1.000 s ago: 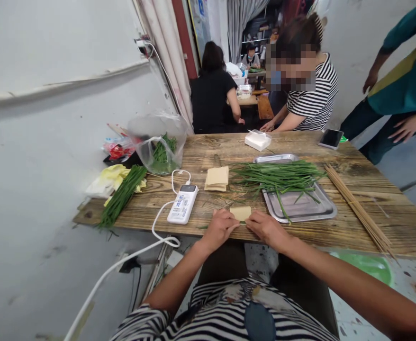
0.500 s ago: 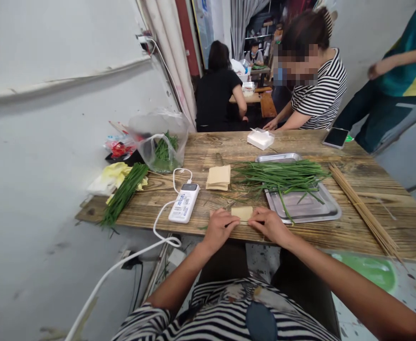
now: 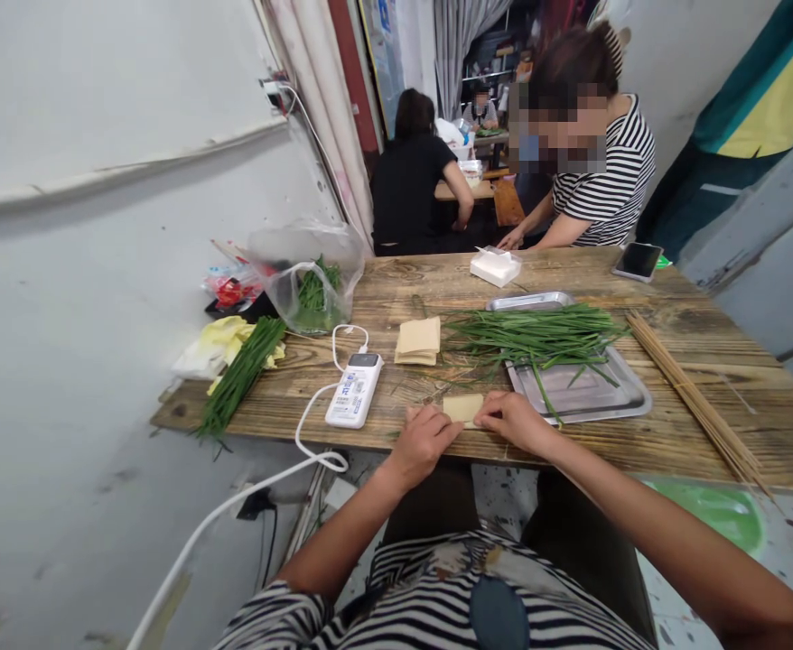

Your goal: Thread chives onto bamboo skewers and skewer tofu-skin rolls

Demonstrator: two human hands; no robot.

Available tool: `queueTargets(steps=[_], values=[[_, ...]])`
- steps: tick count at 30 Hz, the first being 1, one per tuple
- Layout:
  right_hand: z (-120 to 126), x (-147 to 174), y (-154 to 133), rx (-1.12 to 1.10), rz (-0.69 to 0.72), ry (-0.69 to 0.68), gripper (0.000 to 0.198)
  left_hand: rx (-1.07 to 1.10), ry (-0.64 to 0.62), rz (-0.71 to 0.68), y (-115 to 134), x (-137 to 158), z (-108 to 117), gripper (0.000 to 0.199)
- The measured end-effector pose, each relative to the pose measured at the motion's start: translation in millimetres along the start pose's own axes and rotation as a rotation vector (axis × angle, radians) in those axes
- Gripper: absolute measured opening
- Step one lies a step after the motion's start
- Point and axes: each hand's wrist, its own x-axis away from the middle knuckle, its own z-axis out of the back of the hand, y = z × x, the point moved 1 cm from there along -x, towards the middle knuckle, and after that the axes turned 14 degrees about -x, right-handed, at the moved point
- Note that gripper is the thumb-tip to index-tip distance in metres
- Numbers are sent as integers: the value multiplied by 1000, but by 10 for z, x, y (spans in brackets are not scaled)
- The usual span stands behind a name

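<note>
A small pale-yellow square sheet, apparently tofu skin (image 3: 461, 408), lies on the wooden table (image 3: 573, 451) close to its front edge. My left hand (image 3: 426, 442) has its fingers closed at the sheet's near left corner. At the near right corner, my right hand (image 3: 513, 421) pinches the edge between thumb and fingers. What lies under the fingertips is hidden. Behind the sheet stands a stack of similar tofu skin squares (image 3: 417, 338). Long green chives (image 3: 538, 332) lie across a metal tray (image 3: 620, 397) to the right.
A white power bank (image 3: 354, 390) with a cable sits left of my hands. More chives (image 3: 244, 370) and a plastic bag (image 3: 288, 262) are farther left. Bamboo skewers (image 3: 698, 402) lie right; a white box (image 3: 496, 265) and phone (image 3: 639, 260) are at the back. Other people sit beyond.
My left hand has shifted slightly and its fingers have folded lower at the sheet's edge. My right hand stays nearly in place. The person at the far right has moved.
</note>
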Motion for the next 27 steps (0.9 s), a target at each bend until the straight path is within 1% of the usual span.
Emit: queueTargets(steps=[3, 6, 11, 16, 19, 21, 24, 27], values=[[-1, -11, -20, 9, -23, 12, 13, -52, -39, -11, 28, -21, 53, 27], [-1, -21, -44, 12, -53, 18, 12, -75, -67, 22, 66, -48, 89, 24], [-10, -33, -33, -6, -81, 19, 11, -58, 6, 92, 89, -41, 34, 21], [-14, -33, -21, 12, -72, 18, 11, -29, -15, 78, 77, 1, -43, 26], [-23, -6, -27, 36, -42, 17, 12, 23, -36, 109, 55, -22, -42, 26], [-37, 25, -32, 64, 5, 16, 15, 84, -66, 147, 25, -69, -17, 25], [-66, 70, -36, 115, 92, 20, 18, 197, -148, 187, -34, -164, 40, 24], [-98, 98, -39, 157, 133, 22, 19, 294, -224, 224, -82, -245, 89, 20]])
